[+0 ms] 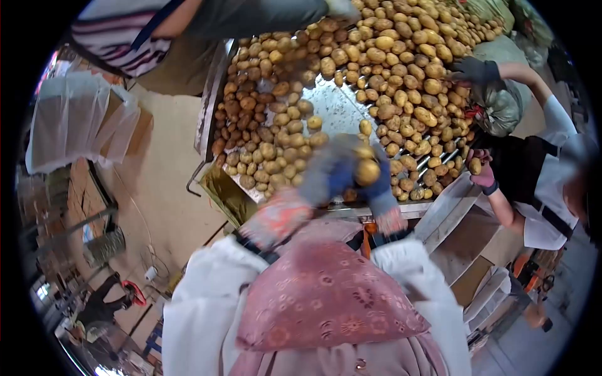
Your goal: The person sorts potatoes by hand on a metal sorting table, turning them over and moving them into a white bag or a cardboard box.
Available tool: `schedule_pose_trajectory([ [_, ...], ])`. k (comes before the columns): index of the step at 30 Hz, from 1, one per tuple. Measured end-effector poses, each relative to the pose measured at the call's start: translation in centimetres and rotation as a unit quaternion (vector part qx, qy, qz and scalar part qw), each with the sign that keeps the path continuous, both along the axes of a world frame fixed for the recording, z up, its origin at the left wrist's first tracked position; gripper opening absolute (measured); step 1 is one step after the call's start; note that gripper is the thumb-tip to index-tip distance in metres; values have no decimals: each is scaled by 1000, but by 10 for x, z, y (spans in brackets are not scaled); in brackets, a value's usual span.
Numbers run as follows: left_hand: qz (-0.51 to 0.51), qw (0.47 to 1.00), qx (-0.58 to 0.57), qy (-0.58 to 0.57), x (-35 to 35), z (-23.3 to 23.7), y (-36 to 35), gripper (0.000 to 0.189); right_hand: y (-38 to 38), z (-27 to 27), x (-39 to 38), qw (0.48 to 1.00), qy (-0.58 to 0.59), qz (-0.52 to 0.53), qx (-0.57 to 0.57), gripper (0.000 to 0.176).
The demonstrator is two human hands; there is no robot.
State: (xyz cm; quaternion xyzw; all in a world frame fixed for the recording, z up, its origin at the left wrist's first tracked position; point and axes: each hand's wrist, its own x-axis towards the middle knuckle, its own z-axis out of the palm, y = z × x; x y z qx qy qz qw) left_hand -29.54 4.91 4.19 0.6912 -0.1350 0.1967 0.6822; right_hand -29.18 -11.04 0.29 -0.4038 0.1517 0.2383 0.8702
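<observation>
Your right hand [379,188], gloved in blue, curls its fingers round one potato [367,171], held just above the near edge of the sorting table [326,103]. Your left hand [326,174] is close against it, but blur hides whether it grips. By the look of the table, little is done: potatoes [401,69] heap its far end and sides, with only a bare metal patch at its middle. At the table's right side a co-worker's dark glove [473,69] rests on the heap.
</observation>
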Motion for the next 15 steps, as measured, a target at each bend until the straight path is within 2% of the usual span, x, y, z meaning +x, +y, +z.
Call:
schedule_pose_trajectory([
  [2, -97, 974, 192, -75, -4, 31, -55, 25, -44, -43, -78, 970, -87, -202, 104, 31],
  [3, -252, 952, 174, 0, -11, 33, -83, 32, -80, -37, -103, 958, -158, -210, -110, 33],
  [4, -238, 945, 148, -169, -18, 33, -104, 27, -116, -28, -128, 897, -221, -210, -320, 36],
  [5, -237, 911, 207, -268, -21, 49, -113, 30, -138, 16, -147, 852, -270, -297, -336, 40],
  [6, -274, 903, 121, -308, -17, 60, -111, 39, -205, 31, -187, 750, -229, -172, -597, 29],
  [8, -349, 850, 341, -197, 12, 70, -81, 39, -242, 77, -217, 586, -191, -188, -765, 24],
  [9, -304, 878, 364, -58, 35, 64, -55, 30, -258, 69, -226, 583, -185, -188, -769, 24],
  [10, -127, 955, 209, -166, 66, -9, -31, 22, -275, 54, -236, 699, -157, -196, -670, 34],
  [11, -155, 844, 480, 181, 80, -36, 33, 43, -295, 38, -248, 797, -126, -199, -556, 43],
  [12, -23, 763, 639, 94, 102, -54, 95, 46, -305, 35, -260, 877, -90, -199, -428, 53],
  [13, -29, 803, 487, 343, 96, -44, 140, 66, -241, 52, -206, 964, -80, -217, -134, 51],
  [14, 18, 748, 631, 204, 70, -104, 178, 67, -169, 74, -146, 962, 0, -228, 149, 49],
  [15, 15, 750, 631, 198, 53, -104, 185, 66, -147, 46, -127, 976, 15, -167, -137, 52],
])
